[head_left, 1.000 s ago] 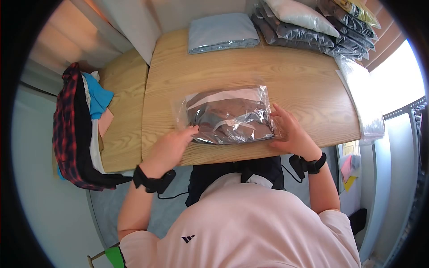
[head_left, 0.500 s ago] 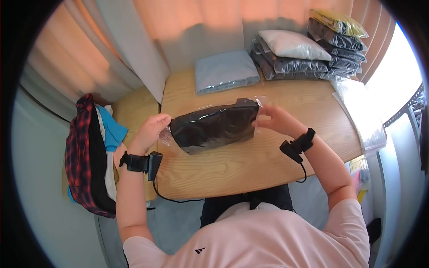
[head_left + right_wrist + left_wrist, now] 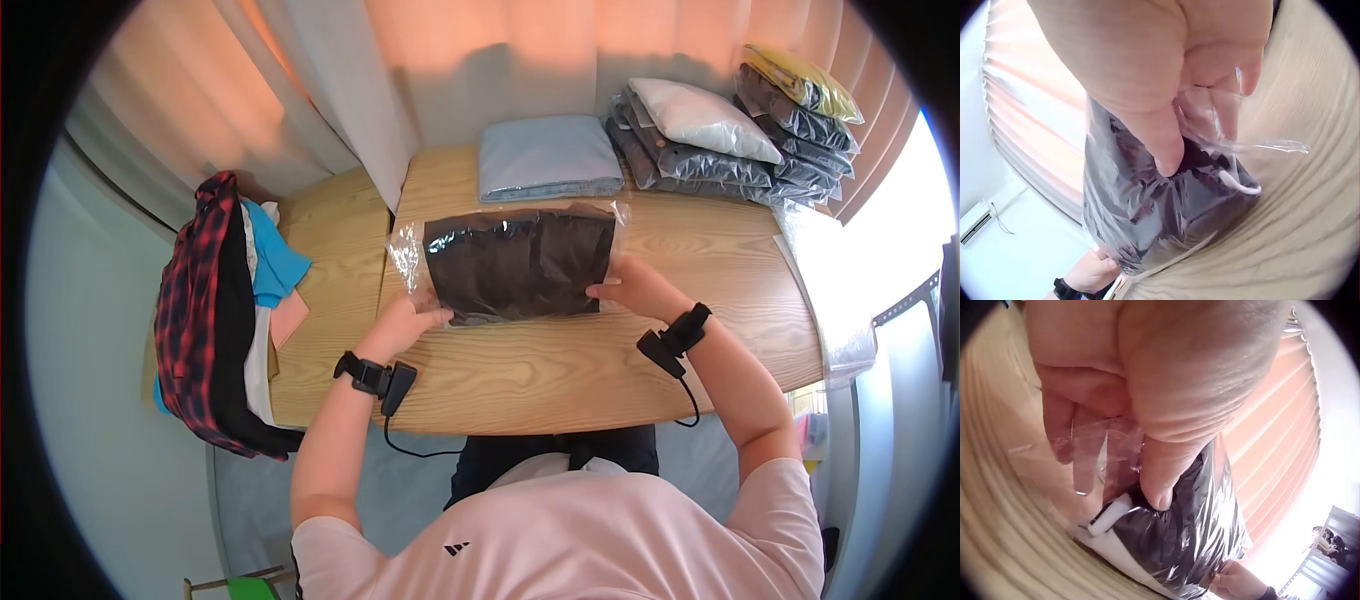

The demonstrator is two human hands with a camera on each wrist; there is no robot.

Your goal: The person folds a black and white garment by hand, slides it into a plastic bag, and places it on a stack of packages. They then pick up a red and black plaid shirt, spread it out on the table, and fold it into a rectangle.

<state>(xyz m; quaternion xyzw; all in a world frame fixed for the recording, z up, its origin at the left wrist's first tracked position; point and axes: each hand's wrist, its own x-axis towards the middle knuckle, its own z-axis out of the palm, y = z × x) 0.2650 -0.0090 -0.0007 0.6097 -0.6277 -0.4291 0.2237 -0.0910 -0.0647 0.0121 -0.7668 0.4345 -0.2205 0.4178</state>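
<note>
Left hand (image 3: 400,325) and right hand (image 3: 648,288) each pinch one end of a bagged dark bundle (image 3: 520,268), thumb on the near face and fingers round behind the film. The bundle lies between the two hands, above the wooden table (image 3: 520,395); whether its lower edge touches the wood cannot be told. Gripping both ends presumably spreads the load and keeps a soft, slippery package flat, and the low hold at the near corners seems to leave its broad face exposed.

Dark cloth fills most of the clear bag, with glossy creases and bright reflections across the film. Loose clear plastic (image 3: 405,252) extends past the contents just above the left hand. Near the left thumb a white strip (image 3: 1110,528) runs along one edge; near the right thumb a white loop (image 3: 1240,183) shows at a corner.

Directly beyond the grip lies a folded light-blue bundle (image 3: 550,160). Farther off, beyond the right hand, stand stacked dark packages (image 3: 690,165), topped by a white package (image 3: 705,122) and a yellow package (image 3: 805,85), probably piled there to keep the working area free. Outward of the right hand, clear plastic sheets (image 3: 830,290) hang over the table's edge. Well outward of the left hand are a red-and-black checked garment (image 3: 195,310) and a blue cloth (image 3: 277,262).
</note>
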